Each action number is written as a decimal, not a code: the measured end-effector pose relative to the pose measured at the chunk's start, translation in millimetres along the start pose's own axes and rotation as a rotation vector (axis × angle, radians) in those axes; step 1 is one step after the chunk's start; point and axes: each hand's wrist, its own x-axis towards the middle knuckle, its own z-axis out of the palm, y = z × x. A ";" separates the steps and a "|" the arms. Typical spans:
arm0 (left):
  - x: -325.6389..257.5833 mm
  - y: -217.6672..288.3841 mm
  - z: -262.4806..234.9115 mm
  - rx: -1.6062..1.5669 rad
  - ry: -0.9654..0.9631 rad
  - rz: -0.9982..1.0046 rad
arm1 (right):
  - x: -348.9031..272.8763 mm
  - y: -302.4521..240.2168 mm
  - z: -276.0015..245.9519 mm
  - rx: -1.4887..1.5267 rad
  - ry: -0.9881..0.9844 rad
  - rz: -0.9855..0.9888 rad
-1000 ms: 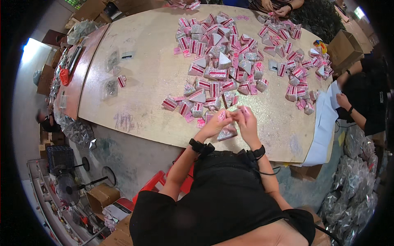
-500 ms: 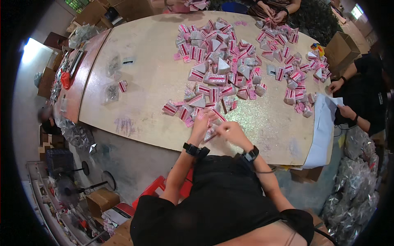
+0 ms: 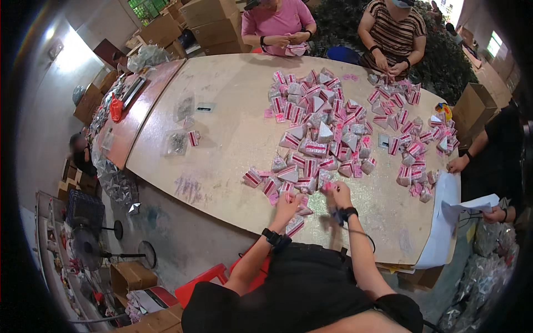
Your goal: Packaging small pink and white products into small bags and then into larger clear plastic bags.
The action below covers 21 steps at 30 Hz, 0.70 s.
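My left hand [image 3: 287, 206] is closed at the near side of the table, its fingers on a wedge-shaped piece like a cake slice [image 3: 304, 207], partly hidden by the hand. To its right, my right hand [image 3: 341, 195] is closed on a small pink tag [image 3: 328, 187], just short of the pile. Another wedge-shaped piece [image 3: 295, 225], white with a pink stripe, lies beside my left wrist near the table's front edge. Ahead spreads a large pile of similar wrapped wedges [image 3: 315, 148] with pink stripes and pink tags among them.
On the wooden table [image 3: 222, 155], clear plastic bags [image 3: 176, 143] and a single wedge [image 3: 194, 138] lie to the left. White paper [image 3: 438, 222] covers the right edge, where a person holds a sheet. Two people work at the far side. A red stool [image 3: 202, 280] stands below.
My view has lifted, showing more of the far side. My hands have moved apart, the right one carrying a pink tag away to the right and toward the pile.
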 end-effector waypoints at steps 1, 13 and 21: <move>3.7 1.4 -0.2 -0.052 0.071 0.010 | -7.1 -11.8 -7.5 -0.104 -0.015 -0.259; -8.1 45.8 37.6 -0.190 -0.735 -0.134 | -70.2 -127.0 -77.1 0.177 -0.220 -0.595; -8.3 19.3 55.0 0.277 -0.708 0.214 | -11.8 -23.6 -57.6 0.462 -0.012 0.182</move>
